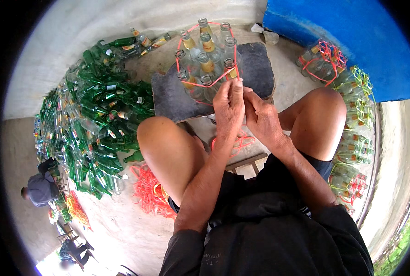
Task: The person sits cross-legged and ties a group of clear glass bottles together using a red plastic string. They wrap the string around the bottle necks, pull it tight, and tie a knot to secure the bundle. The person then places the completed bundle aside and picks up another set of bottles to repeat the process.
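Observation:
Several clear glass bottles [208, 65] stand upright in a close group on a dark board [256, 69]. A red plastic strap [235, 45] runs around the group near the bottle necks, and another red band passes lower down. Both hands meet at the group's near right corner, just beyond my knees. My left hand [229, 98] pinches the strap between thumb and fingers. Close against it, my right hand [258, 110] has its fingers curled at the strap's end; its fingertips are partly hidden, so its hold cannot be made out.
A large heap of green and clear bottles [98, 103] lies at the left. Red straps [149, 189] are piled beside my left knee. Tied bottle bundles [324, 63] stand at the right by a blue wall panel [329, 20]. Two other people [42, 189] are at the far left.

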A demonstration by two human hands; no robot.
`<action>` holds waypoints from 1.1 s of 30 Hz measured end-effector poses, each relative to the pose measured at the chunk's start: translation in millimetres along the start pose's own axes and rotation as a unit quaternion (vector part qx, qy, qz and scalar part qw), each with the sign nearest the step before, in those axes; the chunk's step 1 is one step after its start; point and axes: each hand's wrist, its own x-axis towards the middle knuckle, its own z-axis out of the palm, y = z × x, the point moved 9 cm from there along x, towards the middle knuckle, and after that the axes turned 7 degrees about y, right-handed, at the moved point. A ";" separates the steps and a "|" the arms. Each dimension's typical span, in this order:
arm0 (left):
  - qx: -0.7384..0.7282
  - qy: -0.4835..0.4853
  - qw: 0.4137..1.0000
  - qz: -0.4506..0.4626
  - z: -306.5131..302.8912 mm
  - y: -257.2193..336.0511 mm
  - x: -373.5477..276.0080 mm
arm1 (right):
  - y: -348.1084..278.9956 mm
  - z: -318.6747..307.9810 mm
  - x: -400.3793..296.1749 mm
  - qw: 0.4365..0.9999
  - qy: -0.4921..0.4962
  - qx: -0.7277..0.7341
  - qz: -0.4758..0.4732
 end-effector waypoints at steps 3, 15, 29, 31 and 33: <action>-0.027 -0.018 0.999 -0.038 1.2 -4.9 2.3 | 0.0 -0.1 -11.0 1.000 -0.007 0.011 -0.009; 0.095 0.123 0.986 0.054 -31.1 -2.5 -0.1 | -31.6 -18.6 20.4 0.980 -0.151 -0.078 -0.102; 0.105 0.200 0.973 0.050 -53.8 -11.6 6.8 | -62.8 75.6 107.4 0.816 -0.335 -0.294 -0.369; 0.088 0.212 0.972 0.047 -54.1 -11.2 5.7 | -53.6 90.1 108.4 0.780 -0.414 -0.338 -0.324; 0.080 0.221 0.971 0.046 -55.7 -11.9 4.7 | -45.9 99.8 108.1 0.754 -0.465 -0.363 -0.289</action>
